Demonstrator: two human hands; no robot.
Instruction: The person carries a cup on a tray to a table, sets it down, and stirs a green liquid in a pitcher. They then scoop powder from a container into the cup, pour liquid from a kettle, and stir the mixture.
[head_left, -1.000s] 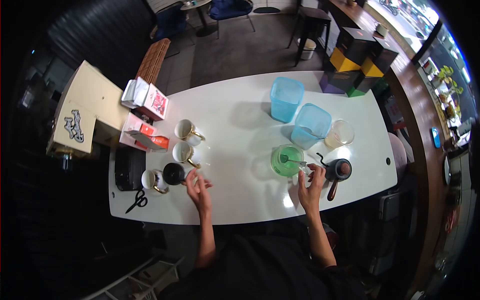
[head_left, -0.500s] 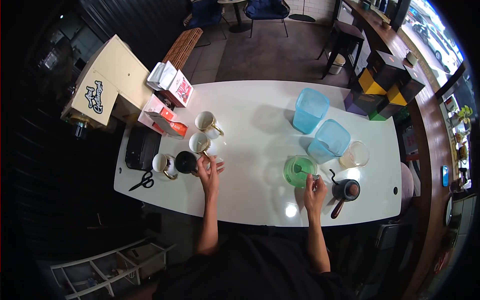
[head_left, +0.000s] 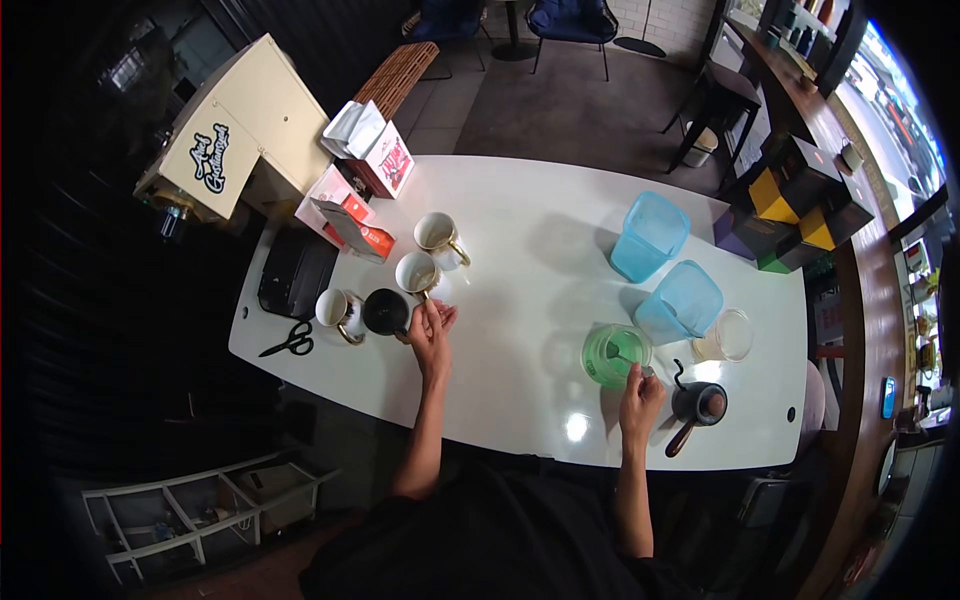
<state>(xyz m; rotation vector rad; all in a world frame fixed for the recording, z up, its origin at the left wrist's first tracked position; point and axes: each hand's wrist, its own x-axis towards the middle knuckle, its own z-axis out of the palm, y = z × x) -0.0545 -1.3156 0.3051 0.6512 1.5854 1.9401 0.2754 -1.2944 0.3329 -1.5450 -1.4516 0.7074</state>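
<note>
My left hand (head_left: 431,338) is at the left group of cups, its fingers drawn together at the gold handle of the middle white mug (head_left: 416,271). The thumb lies close to the black cup (head_left: 386,312); whether it touches is hard to see. Two more white mugs with gold handles stand nearby, a rear mug (head_left: 436,232) and a left mug (head_left: 337,310). My right hand (head_left: 641,405) is closed around the handle of a spoon (head_left: 624,358). The spoon's bowl end is inside a green glass cup (head_left: 600,372) on the table.
Two translucent blue containers (head_left: 650,237) stand behind the green cup. A clear glass (head_left: 733,335) and a gooseneck kettle (head_left: 699,402) are at the right. Scissors (head_left: 296,338), a black case (head_left: 299,270) and bags sit left. Stacked boxes (head_left: 795,205) occupy the far right corner.
The view has shifted, so the table things appear farther right. My left fingers, spread before, are closer together at the mug handle. My right hand keeps the spoon in the green cup.
</note>
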